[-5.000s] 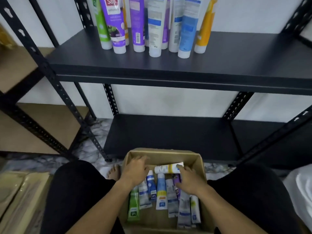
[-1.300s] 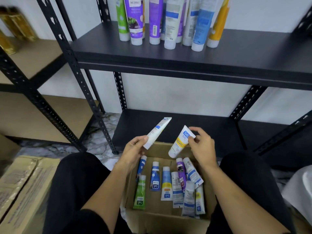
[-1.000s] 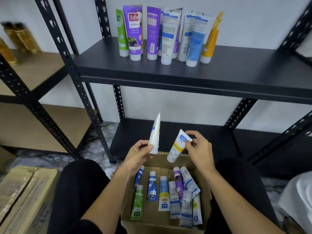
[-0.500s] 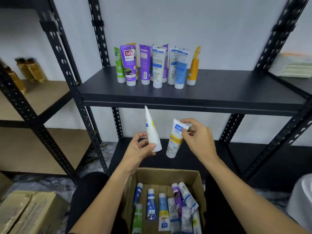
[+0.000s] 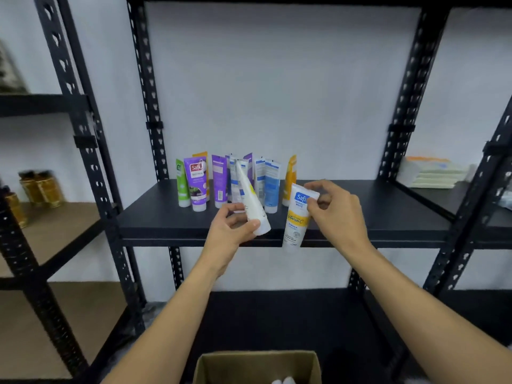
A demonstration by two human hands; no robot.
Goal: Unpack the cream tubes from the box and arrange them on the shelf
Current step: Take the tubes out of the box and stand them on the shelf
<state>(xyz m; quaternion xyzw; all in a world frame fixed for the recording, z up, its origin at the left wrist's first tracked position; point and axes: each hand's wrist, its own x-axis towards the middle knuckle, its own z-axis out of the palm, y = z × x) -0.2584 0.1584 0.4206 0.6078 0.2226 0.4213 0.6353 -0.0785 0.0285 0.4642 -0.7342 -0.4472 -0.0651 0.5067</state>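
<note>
Raised from above the box (image 5: 257,365) to the shelf (image 5: 360,217) edge, left hand (image 5: 230,234) grips a white tube (image 5: 250,200) cap-down, leaning left, while right hand (image 5: 336,214) pinches a yellow-banded tube (image 5: 296,220) hanging cap-down.

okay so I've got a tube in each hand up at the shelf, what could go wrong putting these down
1. The standing tubes are packed close; the tilted white tube in your left hand could knock one over like dominoes.
2. Your right hand only pinches the yellow-banded tube by its crimped top, cap hanging past the shelf edge; it could slip and drop.
</note>
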